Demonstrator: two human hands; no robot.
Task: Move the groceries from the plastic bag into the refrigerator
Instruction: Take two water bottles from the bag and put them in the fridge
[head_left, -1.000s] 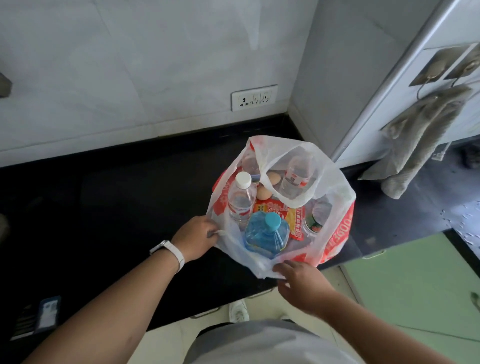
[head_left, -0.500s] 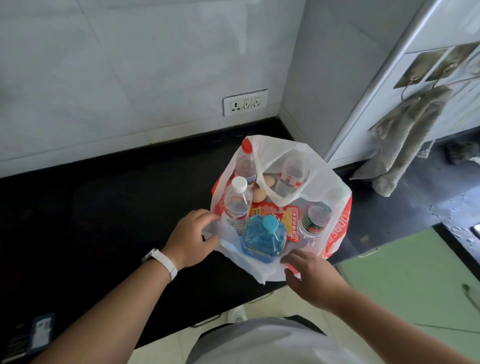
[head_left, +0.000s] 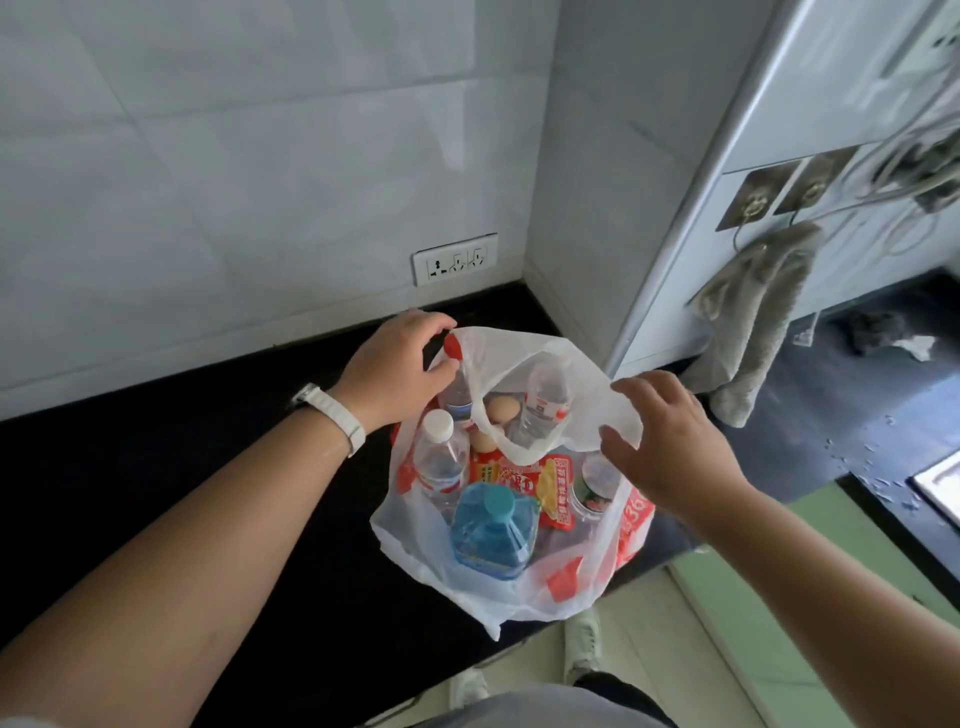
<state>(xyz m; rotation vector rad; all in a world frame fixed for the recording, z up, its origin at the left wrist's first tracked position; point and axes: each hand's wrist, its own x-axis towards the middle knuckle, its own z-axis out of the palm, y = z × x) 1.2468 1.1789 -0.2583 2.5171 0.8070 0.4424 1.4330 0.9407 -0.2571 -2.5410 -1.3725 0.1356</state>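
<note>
A black stone countertop (head_left: 182, 467) is seen at the left, backed by a wall of white tiles (head_left: 208, 156). The left forearm is stretched across it, and a white wristband (head_left: 332, 415) is worn at the wrist. The left hand (head_left: 395, 366) is placed at the far left rim of a white translucent plastic bag with red print (head_left: 410, 543). Its fingers are curled, and the rim is pinched between thumb and forefinger right beside a red bottle cap (head_left: 453, 347). Whether the cap itself is gripped cannot be told. A white wall socket (head_left: 454, 258) is set in the tiles behind this hand.

The plastic bag is stood upright on the countertop near its front edge, close to the corner of the wall, with its mouth held open. Inside it, a clear water bottle with a white cap (head_left: 439, 457) is seen at the left, with a blue bottle with a teal cap (head_left: 493, 525) in front. 2 beige eggs (head_left: 501, 410) are seen in the middle. A second clear bottle (head_left: 543, 400) is seen through the film behind a red and yellow packet (head_left: 550, 488). A jar with a green label (head_left: 589, 488) is seen at the right.

The bag's right rim is held between the thumb and bent fingers of the right hand (head_left: 670, 441). Further right, a grey towel (head_left: 748, 322) is hung from 2 metal hooks (head_left: 753, 202) on a pale panel.
</note>
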